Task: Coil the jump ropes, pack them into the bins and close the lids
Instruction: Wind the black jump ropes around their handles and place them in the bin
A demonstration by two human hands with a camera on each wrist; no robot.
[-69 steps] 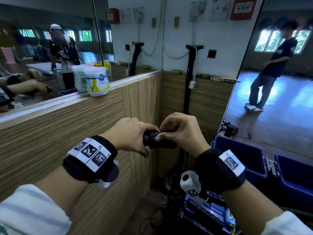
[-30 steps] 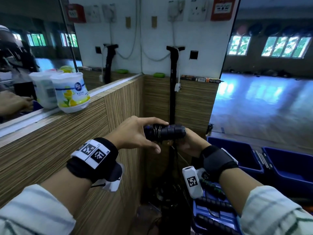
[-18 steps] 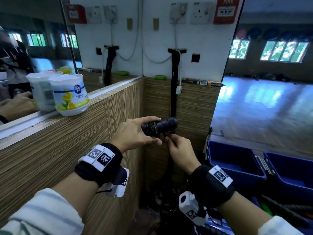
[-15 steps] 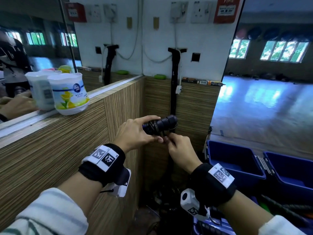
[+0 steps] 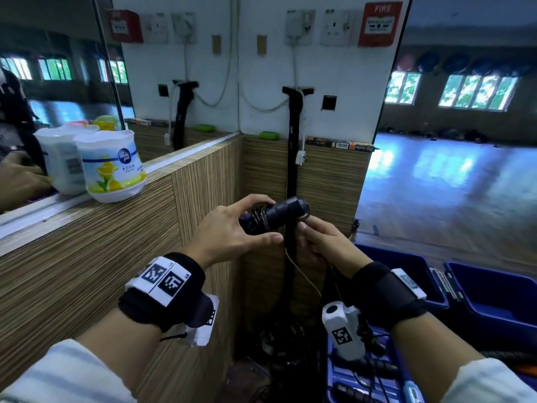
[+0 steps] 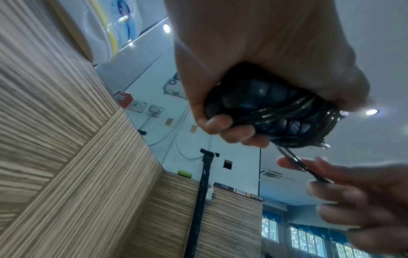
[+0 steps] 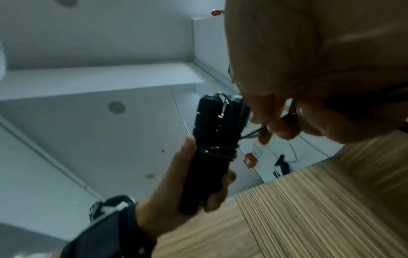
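Observation:
My left hand (image 5: 232, 228) grips the two black jump rope handles (image 5: 276, 215) held side by side, with thin black cord (image 6: 293, 111) wound around them. Just below and to the right of the handles, my right hand (image 5: 322, 242) pinches the loose run of cord (image 6: 302, 165) leading off the bundle. In the right wrist view the handles (image 7: 209, 139) stand upright in the left hand (image 7: 176, 183), and the right fingers (image 7: 276, 125) hold the cord beside their top end. Open blue bins (image 5: 406, 269) sit on the floor at the right.
A striped wooden half-wall (image 5: 101, 242) with a ledge runs along my left and carries a white air freshener tub (image 5: 112, 167). A black pole (image 5: 292, 158) stands in the corner ahead. A blue bin (image 5: 357, 382) below my right wrist holds more black rope handles. Another blue bin (image 5: 494, 295) is far right.
My right hand has left the underside of the handles, come round below them and taken the loose cord in its fingertips. The left hand has kept its grip on the handle bundle.

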